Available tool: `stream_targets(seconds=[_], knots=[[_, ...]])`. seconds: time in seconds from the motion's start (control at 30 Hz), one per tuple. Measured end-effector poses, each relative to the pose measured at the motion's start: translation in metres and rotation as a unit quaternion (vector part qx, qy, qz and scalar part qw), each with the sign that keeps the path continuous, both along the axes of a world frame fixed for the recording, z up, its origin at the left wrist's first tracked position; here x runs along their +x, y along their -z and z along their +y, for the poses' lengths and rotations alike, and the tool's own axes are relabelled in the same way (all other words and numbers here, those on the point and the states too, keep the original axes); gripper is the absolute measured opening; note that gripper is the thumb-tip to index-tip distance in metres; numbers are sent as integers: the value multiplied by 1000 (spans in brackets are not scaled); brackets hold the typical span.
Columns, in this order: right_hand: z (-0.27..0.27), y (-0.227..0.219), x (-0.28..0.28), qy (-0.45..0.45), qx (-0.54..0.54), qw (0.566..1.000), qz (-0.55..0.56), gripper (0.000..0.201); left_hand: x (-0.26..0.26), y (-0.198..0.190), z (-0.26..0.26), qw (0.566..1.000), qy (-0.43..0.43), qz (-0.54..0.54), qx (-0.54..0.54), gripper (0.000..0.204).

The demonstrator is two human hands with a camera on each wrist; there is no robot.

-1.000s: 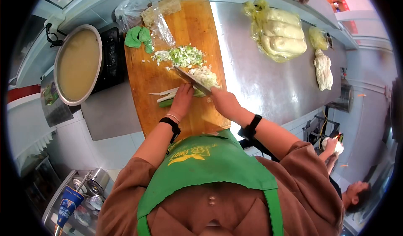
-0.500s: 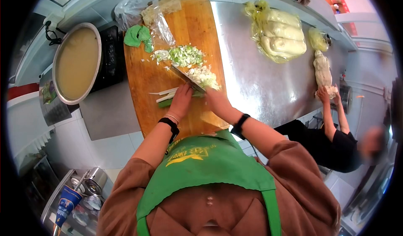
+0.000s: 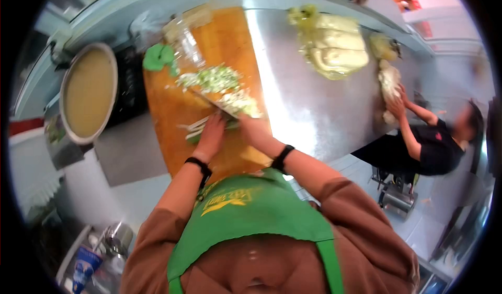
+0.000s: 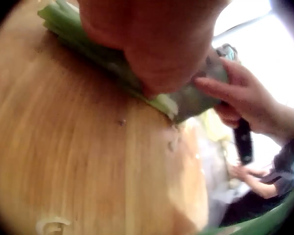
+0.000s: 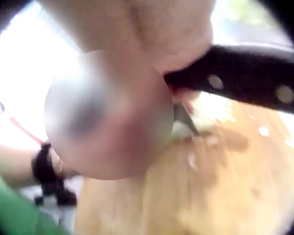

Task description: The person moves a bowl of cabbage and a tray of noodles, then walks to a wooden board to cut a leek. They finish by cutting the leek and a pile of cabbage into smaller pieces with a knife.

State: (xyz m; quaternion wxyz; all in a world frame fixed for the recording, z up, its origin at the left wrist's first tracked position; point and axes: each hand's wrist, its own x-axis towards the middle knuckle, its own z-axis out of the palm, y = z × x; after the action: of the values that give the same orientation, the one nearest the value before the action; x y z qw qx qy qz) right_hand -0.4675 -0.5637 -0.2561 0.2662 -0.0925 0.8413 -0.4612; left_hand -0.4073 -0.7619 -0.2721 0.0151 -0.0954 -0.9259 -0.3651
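Note:
The right hand grips a cleaver by its black handle; the wide blade angles up and left over the board. Long green-and-white stalks lie on the wooden board, and the left hand holds them down beside the blade. In the left wrist view the left hand covers the stalks, with one cut end showing against the blade; its fingertips are hidden. Chopped pale pieces and a green-white chopped pile sit beyond the blade.
A large pot of cloudy liquid stands left of the board. Plastic bags and a green cloth lie at its back. On the steel table are bagged dough rolls. At far right another person handles dough.
The head view has shifted, so the board appears further left. The other person has come to the steel table and now has both hands on the dough. The cleaver stays beside the left hand.

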Motion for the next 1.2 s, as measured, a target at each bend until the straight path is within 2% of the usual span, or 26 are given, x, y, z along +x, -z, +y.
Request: stream_targets(seconds=[0.03,0.07,0.1,0.13,0.17,0.3,0.37,0.4,0.43,0.53,0.57,0.6,0.7,0.77,0.93,1.07,1.13,1.17,1.2], knots=[[-2,33,-9,-3,-67,997,43,45,-3,7,1,1000,-3,6,-16,29],[-10,-25,-21,-158,171,944,235,36,-2,10,3,999,-5,35,-10,29],[-4,-33,-21,-90,34,994,48,18,-2,8,3,998,-5,64,-4,28],[-2,-47,-19,-167,111,952,230,15,-3,1,3,999,7,33,2,30],[5,-57,-18,-180,122,947,236,14,-3,-6,2,1000,15,-5,4,31],[14,-71,7,-167,119,947,248,13,-3,-3,3,1000,11,-16,9,34],[-3,-58,0,-155,135,956,208,12,-5,10,3,997,-1,75,27,34],[-17,-50,-6,-144,160,962,171,11,-4,9,2,996,-2,83,41,34],[-27,-47,-11,-154,161,956,190,11,1,22,0,999,4,28,25,34],[-35,-49,-20,-163,133,950,230,10,-1,-23,-11,998,14,-15,-55,37],[-31,-57,-22,-164,129,961,180,13,-2,-36,-13,999,0,15,-47,39],[-21,-57,-21,-165,125,962,178,13,0,-39,-15,998,-12,44,-34,41],[16,-59,-1,-200,139,958,150,16,3,-24,-21,1000,3,-3,4,40],[34,-60,14,-154,134,962,181,18,4,-18,-18,1000,6,-16,25,40],[26,-58,-6,-146,145,966,155,18,-1,7,1,1000,5,18,4,40],[21,-72,-26,-132,157,963,172,16,-18,-42,-2,999,0,25,-34,47],[26,-80,-25,-133,154,962,181,16,-27,-57,-9,981,-115,112,-106,57],[29,-83,-24,-136,149,961,190,16,-27,-51,-12,981,-116,111,-105,57],[30,-86,-23,-138,150,960,190,16,-27,-45,-15,990,-97,55,-81,61]])
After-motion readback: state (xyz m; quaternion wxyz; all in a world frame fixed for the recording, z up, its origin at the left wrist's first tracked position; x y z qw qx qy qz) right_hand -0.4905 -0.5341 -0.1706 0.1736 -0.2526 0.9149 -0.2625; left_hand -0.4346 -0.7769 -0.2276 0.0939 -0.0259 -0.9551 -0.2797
